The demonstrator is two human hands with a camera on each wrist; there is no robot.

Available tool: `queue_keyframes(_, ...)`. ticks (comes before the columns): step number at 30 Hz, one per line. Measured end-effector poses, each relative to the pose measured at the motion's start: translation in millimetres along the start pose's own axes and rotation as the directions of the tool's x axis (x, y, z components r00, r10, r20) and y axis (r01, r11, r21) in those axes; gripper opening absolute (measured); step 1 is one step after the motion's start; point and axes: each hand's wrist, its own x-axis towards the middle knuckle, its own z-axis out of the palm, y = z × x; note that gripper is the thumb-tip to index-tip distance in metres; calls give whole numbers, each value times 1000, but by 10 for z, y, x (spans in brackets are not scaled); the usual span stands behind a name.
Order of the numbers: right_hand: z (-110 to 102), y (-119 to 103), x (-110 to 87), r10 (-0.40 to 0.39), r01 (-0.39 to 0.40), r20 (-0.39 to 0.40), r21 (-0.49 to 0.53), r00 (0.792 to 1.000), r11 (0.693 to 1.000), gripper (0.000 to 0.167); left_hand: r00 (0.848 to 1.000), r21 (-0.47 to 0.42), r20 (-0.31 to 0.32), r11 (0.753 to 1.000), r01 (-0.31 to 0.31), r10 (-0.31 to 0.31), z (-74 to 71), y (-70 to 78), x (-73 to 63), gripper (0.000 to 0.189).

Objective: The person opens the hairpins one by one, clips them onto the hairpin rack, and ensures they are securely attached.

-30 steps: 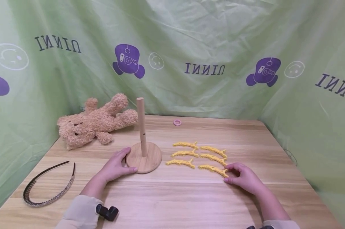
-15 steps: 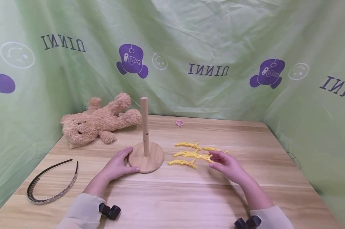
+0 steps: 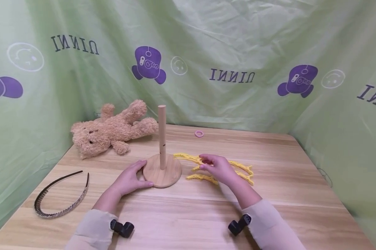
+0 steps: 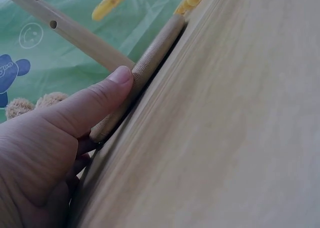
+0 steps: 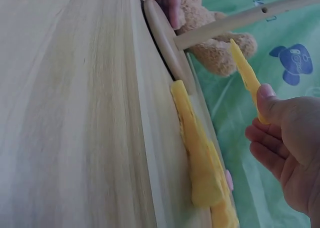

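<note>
A round wooden base [image 3: 172,177] carries an upright post [image 3: 162,135], which has small holes in it. My left hand [image 3: 128,182] holds the left side of this base; in the left wrist view its thumb [image 4: 107,91] lies along the rim. Between thumb and fingertips, my right hand [image 3: 220,170] pinches a yellow hair clip [image 3: 185,157]. This clip is up off the table, its far end pointing at the post. Below the right hand lie several more yellow hair clips [image 3: 200,177], some partly covered by the hand.
A fluffy teddy bear [image 3: 113,133] lies at the back left of the table. In front of it is a dark headband [image 3: 50,216]. A small pink ring [image 3: 199,136] sits near the back edge, before a green printed curtain [image 3: 238,104].
My right hand has taken the front-right hair clip off the table and carried it left, towards the post. The left hand stays on the base. The head view has shifted slightly.
</note>
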Motion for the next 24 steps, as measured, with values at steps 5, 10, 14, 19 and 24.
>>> queue_keyframes(5,158,-57,171,0,-1,-3,-38,1000,999,31,1000,0,-7,1000,-6,6,3,-25,10,97)
queue_keyframes(10,294,-132,321,6,-5,29,-41,1000,999,27,1000,-5,-10,1000,-5,5,10,-32,12,97)
queue_keyframes(14,386,-229,409,-22,24,59,-30,998,999,27,1000,-8,-7,1000,-12,12,8,-23,6,96)
queue_keyframes(19,478,-343,471,-65,70,89,-56,994,996,28,1000,-11,-13,1000,-18,18,-1,-5,-3,96)
queue_keyframes(24,528,-399,510,-83,90,97,-74,992,993,27,1000,-4,-16,1000,-21,21,-6,-18,-1,96)
